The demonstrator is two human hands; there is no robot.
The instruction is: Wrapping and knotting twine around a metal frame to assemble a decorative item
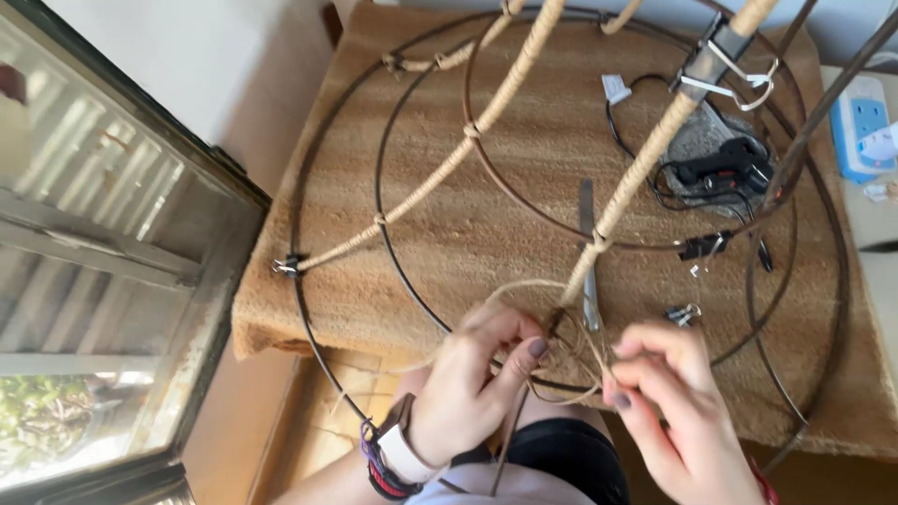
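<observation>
A dark metal wire frame (379, 201) of several rings and spokes rests over a table covered with a coarse brown mat (524, 187). Some spokes are wrapped in tan twine (645, 154). My left hand (477, 379) pinches a bare spoke at the lower ring, where a loop of loose twine (524, 285) curls around it. My right hand (673, 397) grips the free end of that twine just to the right. A watch and bracelets sit on my left wrist (393, 458).
Black binder clips (706, 248) grip the frame in places, and a silver one (734, 65) holds the upper spoke. A black glue gun with its cord (725, 168) lies on the mat. A white power strip (861, 122) sits at the right. A window (103, 281) is at the left.
</observation>
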